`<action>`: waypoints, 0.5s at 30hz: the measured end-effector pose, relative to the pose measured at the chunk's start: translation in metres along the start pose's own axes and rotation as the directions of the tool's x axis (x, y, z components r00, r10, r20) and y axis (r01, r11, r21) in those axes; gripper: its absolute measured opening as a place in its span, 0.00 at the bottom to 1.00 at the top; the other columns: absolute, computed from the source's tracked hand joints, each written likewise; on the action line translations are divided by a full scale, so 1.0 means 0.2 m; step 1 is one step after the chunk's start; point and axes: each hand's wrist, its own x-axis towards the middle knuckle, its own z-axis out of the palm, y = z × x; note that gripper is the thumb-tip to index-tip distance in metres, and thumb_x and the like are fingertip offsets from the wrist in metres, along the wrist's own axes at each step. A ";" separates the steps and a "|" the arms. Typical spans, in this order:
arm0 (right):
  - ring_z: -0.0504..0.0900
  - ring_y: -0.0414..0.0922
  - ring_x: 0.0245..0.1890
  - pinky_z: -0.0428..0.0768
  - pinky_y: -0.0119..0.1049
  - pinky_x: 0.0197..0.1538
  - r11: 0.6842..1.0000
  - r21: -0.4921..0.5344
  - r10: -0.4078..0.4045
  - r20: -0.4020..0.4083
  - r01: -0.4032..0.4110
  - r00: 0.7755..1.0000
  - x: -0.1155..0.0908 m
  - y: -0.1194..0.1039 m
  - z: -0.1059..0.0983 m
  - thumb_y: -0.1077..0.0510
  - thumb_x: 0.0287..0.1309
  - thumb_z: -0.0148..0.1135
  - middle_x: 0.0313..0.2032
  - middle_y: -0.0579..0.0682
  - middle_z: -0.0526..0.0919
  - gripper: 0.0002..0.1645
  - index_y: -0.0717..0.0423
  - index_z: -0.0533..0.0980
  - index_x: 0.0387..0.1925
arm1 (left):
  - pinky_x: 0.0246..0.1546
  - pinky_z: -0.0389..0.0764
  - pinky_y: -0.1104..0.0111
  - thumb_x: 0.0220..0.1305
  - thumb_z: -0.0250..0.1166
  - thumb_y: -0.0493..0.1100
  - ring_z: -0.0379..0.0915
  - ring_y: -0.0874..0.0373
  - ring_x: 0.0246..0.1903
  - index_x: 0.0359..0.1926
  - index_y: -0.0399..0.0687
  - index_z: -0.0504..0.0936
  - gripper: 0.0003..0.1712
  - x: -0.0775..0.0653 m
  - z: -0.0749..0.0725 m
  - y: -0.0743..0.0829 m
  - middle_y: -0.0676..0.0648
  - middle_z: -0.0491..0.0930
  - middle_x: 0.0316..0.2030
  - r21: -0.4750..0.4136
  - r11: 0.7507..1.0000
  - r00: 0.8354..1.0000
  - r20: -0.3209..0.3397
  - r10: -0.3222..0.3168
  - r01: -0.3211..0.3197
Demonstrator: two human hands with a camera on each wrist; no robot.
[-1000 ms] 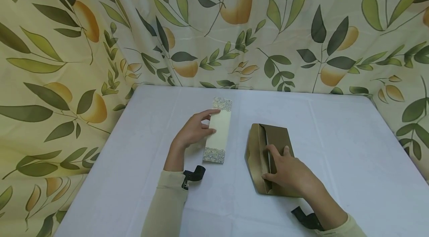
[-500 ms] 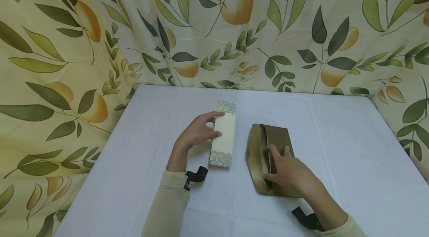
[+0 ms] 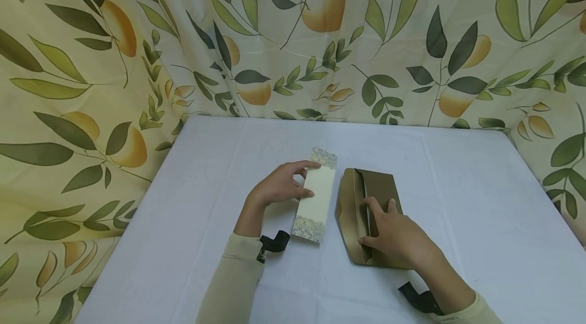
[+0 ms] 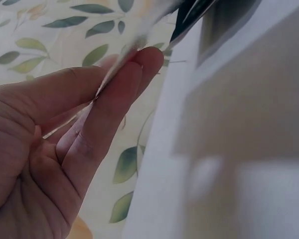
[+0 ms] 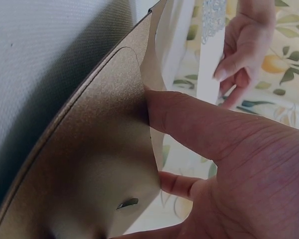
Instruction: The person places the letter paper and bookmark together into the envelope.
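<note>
A slim cream card with a grey-blue lace pattern at both ends is raised over the table by my left hand. Thumb and fingers pinch its left long edge; the left wrist view shows the card nearly edge-on between them. To its right, a bronze-gold envelope has its flap folded open to the left. My right hand grips the envelope at its mouth, thumb and index finger at the opening's edge. In the right wrist view the envelope fills the left side.
A white cloth covers the table. Behind and to the left hangs a curtain printed with leaves and fruit. Each wrist wears a black camera mount, the left mount close to the card's lower end.
My left hand has carried the card right and toward me, closer to the envelope, and the card tilts slightly more. The right hand and envelope stay in place.
</note>
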 end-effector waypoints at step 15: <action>0.74 0.47 0.10 0.74 0.42 0.20 1.000 0.008 0.001 -0.006 -0.001 1.000 0.01 0.00 -0.01 0.47 0.56 0.78 0.61 0.97 0.49 0.52 0.59 0.56 0.70 | 0.32 0.80 0.67 0.62 0.73 0.29 0.86 0.54 0.30 0.73 0.48 0.72 0.40 0.05 0.11 0.02 0.42 0.74 0.46 -0.080 0.997 0.998 0.051 0.022 -0.018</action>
